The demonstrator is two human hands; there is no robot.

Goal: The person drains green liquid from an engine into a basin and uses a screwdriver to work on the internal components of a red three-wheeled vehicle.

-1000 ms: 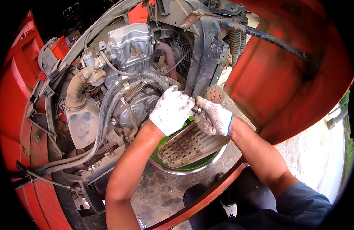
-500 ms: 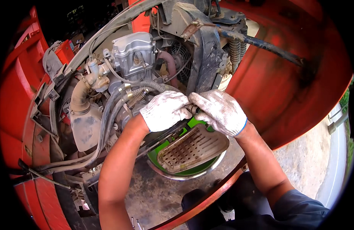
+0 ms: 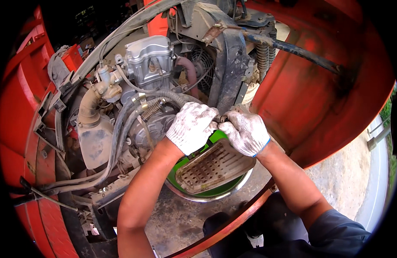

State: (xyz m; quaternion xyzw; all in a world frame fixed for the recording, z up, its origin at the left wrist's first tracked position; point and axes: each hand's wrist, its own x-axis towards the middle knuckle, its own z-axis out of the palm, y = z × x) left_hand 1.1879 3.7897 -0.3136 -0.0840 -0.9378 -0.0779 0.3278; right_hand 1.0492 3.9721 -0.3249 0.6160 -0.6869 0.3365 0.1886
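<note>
Both my hands wear whitish, smudged knit gloves and meet beside the engine. My left hand (image 3: 193,127) is closed, with its thumb and fingers at one end of a small dark cylindrical fitting (image 3: 222,118). The fitting looks ringed, with a dull metal sheen. My right hand (image 3: 245,131) pinches its other end from the right. A grey ribbed hose (image 3: 174,97) runs across the engine and disappears behind my left hand, so I cannot tell whether it joins the fitting. The engine's grey cylinder head (image 3: 150,60) stands beyond my left hand.
Below my hands, a dirty perforated metal tray (image 3: 215,167) lies over a green basin (image 3: 235,185) with a shiny rim. Red body panels (image 3: 318,107) curve round on the right. A brown intake pipe (image 3: 89,107) and several grey hoses (image 3: 117,148) lie left. A coil spring (image 3: 263,58) stands behind.
My left hand has shifted slightly right with its wrist turned, exposing more of the engine's round cover. My right hand has curled more tightly, and the fitting shows more clearly between them.
</note>
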